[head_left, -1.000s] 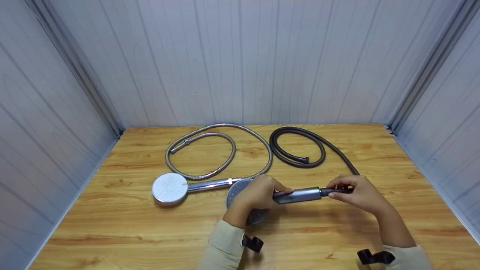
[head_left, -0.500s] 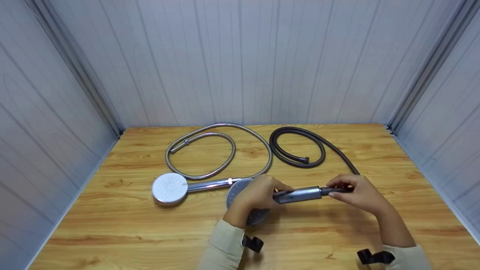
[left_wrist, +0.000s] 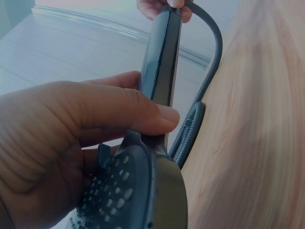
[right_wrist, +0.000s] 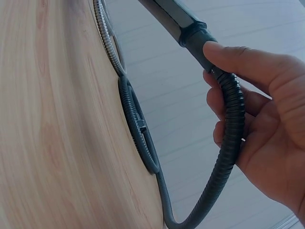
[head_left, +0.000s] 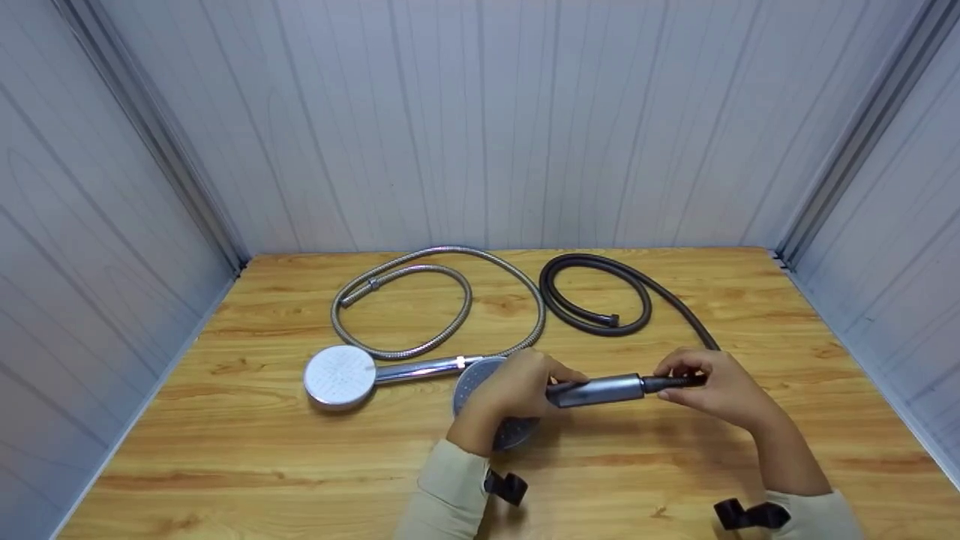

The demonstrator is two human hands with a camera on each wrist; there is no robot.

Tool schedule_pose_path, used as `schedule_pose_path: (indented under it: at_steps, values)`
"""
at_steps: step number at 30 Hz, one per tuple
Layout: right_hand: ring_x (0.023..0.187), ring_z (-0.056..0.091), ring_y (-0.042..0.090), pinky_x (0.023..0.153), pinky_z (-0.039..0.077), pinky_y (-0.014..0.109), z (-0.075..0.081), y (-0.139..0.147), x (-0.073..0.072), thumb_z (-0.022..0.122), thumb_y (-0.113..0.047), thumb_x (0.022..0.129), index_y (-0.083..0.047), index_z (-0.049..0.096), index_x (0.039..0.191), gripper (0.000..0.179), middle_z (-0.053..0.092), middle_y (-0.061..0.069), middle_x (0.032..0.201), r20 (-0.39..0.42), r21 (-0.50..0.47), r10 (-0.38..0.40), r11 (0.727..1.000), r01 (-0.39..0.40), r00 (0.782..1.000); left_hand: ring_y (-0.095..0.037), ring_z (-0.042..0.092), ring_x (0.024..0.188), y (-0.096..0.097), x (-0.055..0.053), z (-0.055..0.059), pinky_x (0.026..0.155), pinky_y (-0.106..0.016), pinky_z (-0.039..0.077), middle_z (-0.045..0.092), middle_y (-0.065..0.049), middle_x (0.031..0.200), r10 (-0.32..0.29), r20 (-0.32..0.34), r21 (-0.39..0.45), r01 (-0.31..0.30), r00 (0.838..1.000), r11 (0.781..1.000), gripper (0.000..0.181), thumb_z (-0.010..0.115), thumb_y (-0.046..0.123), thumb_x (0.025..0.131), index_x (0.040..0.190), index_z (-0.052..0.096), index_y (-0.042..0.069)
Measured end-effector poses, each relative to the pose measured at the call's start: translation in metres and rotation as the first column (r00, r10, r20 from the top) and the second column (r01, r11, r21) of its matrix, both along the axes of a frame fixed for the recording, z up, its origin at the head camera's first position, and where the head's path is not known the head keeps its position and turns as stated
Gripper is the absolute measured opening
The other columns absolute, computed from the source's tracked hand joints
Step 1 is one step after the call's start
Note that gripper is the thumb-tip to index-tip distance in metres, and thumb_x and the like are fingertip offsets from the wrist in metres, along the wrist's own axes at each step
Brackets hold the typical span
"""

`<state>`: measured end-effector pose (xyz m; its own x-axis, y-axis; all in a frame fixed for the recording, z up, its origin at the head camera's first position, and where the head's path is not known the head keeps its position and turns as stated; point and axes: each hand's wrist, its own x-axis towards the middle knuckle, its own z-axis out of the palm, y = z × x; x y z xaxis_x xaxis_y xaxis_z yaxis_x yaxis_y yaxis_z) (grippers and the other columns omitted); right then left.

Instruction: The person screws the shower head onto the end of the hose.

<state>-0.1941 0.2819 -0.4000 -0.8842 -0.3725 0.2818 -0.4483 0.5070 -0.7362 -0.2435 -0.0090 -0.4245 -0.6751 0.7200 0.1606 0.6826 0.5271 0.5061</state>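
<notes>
My left hand (head_left: 517, 386) grips a dark grey shower head (left_wrist: 157, 71) round the neck of its handle, and the nozzle face (left_wrist: 116, 186) shows below the thumb in the left wrist view. At the handle's far end, my right hand (head_left: 716, 386) pinches the connector (right_wrist: 200, 50) of a black shower hose (right_wrist: 233, 105) between thumb and fingers. The connector meets the handle end, held above the table. From the right hand the hose bends down and lies coiled on the table, its other end nut (head_left: 613, 320) inside the loop.
A chrome shower head (head_left: 340, 376) with a white face lies on the wooden table (head_left: 285, 472) to the left. Its silver hose (head_left: 439, 251) curls behind it, beside the black coil. Pale panel walls (head_left: 480, 127) stand at the back and both sides.
The right fingers have shifted slightly at the hose connector. The left hand, shower head and both coils hold their places.
</notes>
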Motion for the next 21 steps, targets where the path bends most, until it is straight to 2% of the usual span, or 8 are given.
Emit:
schedule_pose_path:
  at_steps: [7,21]
  values:
    - [0.071,0.056,0.015,0.061,0.049,0.028,-0.025,0.016,-0.014,0.079,-0.011,0.081,-0.012,0.074,0.098,0.018,0.069,0.003,0.090,0.041,-0.010,-0.007,1.000,0.007,0.999,0.002,0.061,0.085,-0.001,-0.001,-0.001,0.073,-0.017,0.048,0.072,0.009,0.103,-0.011,-0.037,0.000,0.011,0.999,1.000,0.051,0.081,0.002,0.072,0.118,0.073,0.024]
    - [0.076,0.063,0.014,0.062,0.052,0.028,-0.026,0.019,-0.016,0.077,-0.018,0.085,-0.012,0.075,0.100,0.016,0.070,0.004,0.095,0.050,0.003,0.018,1.000,-0.018,0.999,0.003,0.060,0.085,0.000,0.001,-0.001,0.073,-0.016,0.047,0.072,0.010,0.103,0.009,-0.022,-0.018,-0.009,1.000,1.000,0.052,0.080,0.001,0.072,0.117,0.073,0.025]
